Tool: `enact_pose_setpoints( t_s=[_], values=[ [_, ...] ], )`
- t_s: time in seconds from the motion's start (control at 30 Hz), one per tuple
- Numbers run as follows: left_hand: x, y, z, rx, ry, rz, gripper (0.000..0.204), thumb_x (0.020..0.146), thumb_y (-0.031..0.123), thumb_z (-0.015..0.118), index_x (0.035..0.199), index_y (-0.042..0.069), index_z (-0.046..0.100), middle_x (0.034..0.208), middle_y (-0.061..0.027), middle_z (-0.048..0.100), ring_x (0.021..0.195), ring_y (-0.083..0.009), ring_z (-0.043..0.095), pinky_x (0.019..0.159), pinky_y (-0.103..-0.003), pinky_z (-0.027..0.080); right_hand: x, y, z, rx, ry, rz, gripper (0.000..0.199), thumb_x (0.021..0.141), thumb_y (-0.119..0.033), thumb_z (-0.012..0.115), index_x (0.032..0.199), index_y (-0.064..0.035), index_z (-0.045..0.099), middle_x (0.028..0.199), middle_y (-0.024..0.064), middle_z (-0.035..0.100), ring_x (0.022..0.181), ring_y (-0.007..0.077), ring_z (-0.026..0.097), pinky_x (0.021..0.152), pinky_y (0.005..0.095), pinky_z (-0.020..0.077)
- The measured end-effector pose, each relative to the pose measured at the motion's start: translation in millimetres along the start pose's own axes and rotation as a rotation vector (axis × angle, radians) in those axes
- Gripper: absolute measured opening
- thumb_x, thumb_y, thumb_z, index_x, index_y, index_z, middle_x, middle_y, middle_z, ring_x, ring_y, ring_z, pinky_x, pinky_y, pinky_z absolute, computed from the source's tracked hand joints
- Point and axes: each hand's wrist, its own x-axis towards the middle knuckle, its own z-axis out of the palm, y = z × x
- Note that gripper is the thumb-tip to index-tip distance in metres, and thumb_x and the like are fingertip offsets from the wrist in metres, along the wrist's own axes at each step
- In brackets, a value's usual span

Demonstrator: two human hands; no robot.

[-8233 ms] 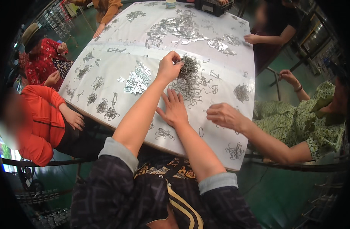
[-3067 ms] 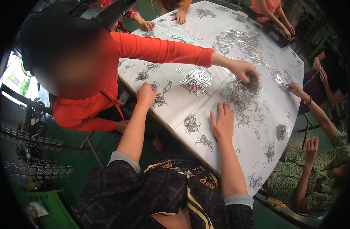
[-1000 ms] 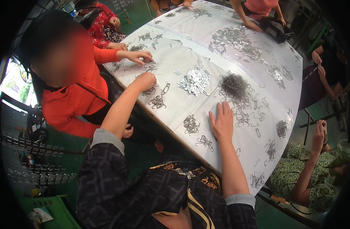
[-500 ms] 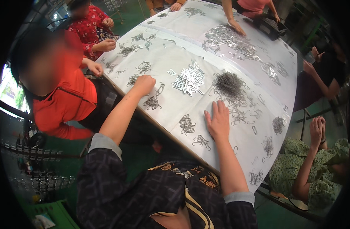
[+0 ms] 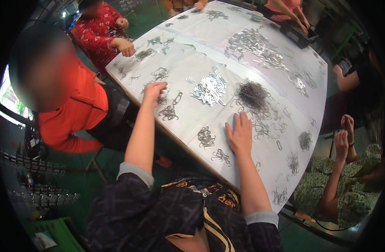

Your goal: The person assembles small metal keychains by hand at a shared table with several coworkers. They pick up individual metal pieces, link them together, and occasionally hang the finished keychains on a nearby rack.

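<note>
Sorting step. Left hand (image 5: 154,90) fingers curled together, pinching a small wire clip (image 5: 162,93); loose clips (image 5: 168,112) just below the grip. Right hand (image 5: 240,133) spread flat on table (image 5: 192,122), holding nothing. Next: a careful lift.

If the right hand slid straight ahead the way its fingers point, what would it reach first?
The right hand lies flat on the white table cover, fingers aimed up the table. Just ahead lie loose wire clips; beyond them is the dense dark pile of wire pieces. It would probably touch the loose clips first.
</note>
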Motion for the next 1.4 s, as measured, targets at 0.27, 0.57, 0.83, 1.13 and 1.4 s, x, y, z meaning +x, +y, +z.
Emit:
enact_pose_setpoints(
  t_s=[0.27,0.57,0.83,1.13,1.4],
  values=[
    [-7.8,-7.0,-3.7,0.294,0.184,0.091,0.018,0.076,0.014,0.071,0.084,-0.001,0.074,0.072,-0.0077,0.07,0.055,-0.0123,0.058,0.053,-0.027,0.047,-1.0,1.5,3.0,0.005,0.011,-0.025,0.055,0.094,-0.039,0.051,0.134,0.0,0.046,0.144,0.0197,0.039,0.137,0.0328,0.031,0.117,0.0447,0.0192],
    [-41.0,3.0,56.7,0.396,-0.107,0.142,0.02,0.079,0.016,0.07,0.087,-0.001,0.074,0.069,-0.008,0.069,0.058,-0.0097,0.059,0.053,-0.024,0.047,-0.3,-0.1,2.4,-0.006,0.027,-0.042,0.054,0.094,-0.036,0.052,0.133,0.0001,0.046,0.143,0.0193,0.04,0.136,0.0328,0.032,0.116,0.0447,0.0214],
    [-84.7,15.1,116.8,0.419,-0.294,0.483,0.017,0.083,0.009,0.068,0.098,0.003,0.072,0.092,-0.01,0.072,0.078,-0.0175,0.068,0.067,-0.031,0.053,-1.5,4.5,2.4,0.0,0.023,-0.035,0.056,0.094,-0.037,0.052,0.134,0.0008,0.045,0.144,0.0191,0.04,0.137,0.0323,0.032,0.117,0.0444,0.0199],
    [-53.8,9.6,-22.2,1.278,-0.14,0.803,0.004,0.075,0.008,0.067,0.077,0.008,0.071,0.082,-0.0082,0.063,0.085,-0.0273,0.061,0.075,-0.037,0.051,-0.7,-2.5,-1.2,0.05,-0.017,0.028,0.068,0.092,-0.037,0.054,0.143,0.0015,0.031,0.145,0.0211,0.036,0.138,0.033,0.03,0.117,0.0428,0.0202],
    [-31.5,-2.6,-22.6,1.387,-0.377,1.188,0.005,0.068,0.006,0.06,0.063,0.005,0.061,0.078,-0.006,0.059,0.081,-0.0242,0.059,0.073,-0.038,0.051,-3.0,-2.7,-2.3,0.11,0.163,0.112,0.072,0.09,-0.028,0.06,0.147,-0.001,0.024,0.142,0.0233,0.034,0.135,0.0387,0.029,0.113,0.0455,0.0247]
  ],
)
